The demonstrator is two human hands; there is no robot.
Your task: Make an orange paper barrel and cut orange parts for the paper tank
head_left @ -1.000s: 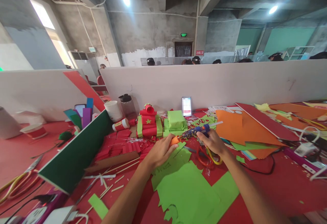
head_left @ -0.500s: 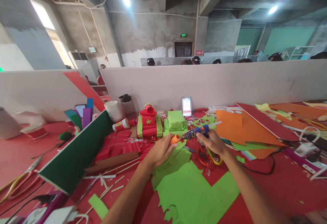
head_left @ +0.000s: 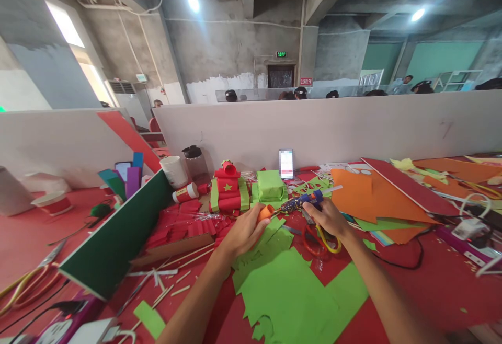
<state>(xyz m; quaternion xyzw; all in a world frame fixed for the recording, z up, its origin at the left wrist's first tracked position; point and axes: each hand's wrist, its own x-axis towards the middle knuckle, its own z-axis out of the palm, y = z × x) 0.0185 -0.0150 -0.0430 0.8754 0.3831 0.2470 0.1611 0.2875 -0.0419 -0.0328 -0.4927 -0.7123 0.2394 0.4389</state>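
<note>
My left hand point(head_left: 248, 230) is closed around a short orange paper roll point(head_left: 265, 212), whose open end faces up and right. In my right hand point(head_left: 326, 218) is a dark blue hot glue gun point(head_left: 300, 201) with a glue stick poking out of its back. The nozzle is right beside the roll; whether it touches the paper I cannot tell. Below both hands lies a jagged-edged green paper sheet point(head_left: 298, 286). Scissors point(head_left: 329, 239) with red and yellow handles lie under my right hand. A green paper-covered box point(head_left: 270, 186) stands just beyond the roll.
A red paper model with a star point(head_left: 228, 187) stands behind my left hand. Left of it are red paper pieces point(head_left: 192, 226), a dark green board point(head_left: 117, 234), paper cups point(head_left: 173, 170) and a bottle point(head_left: 195, 162). A lit phone point(head_left: 286, 164) leans on the partition. Orange sheets point(head_left: 386, 197) lie right.
The roll in my left hand has tipped a little and shifted slightly left. The glue gun's nozzle has dropped slightly and stays close to it.
</note>
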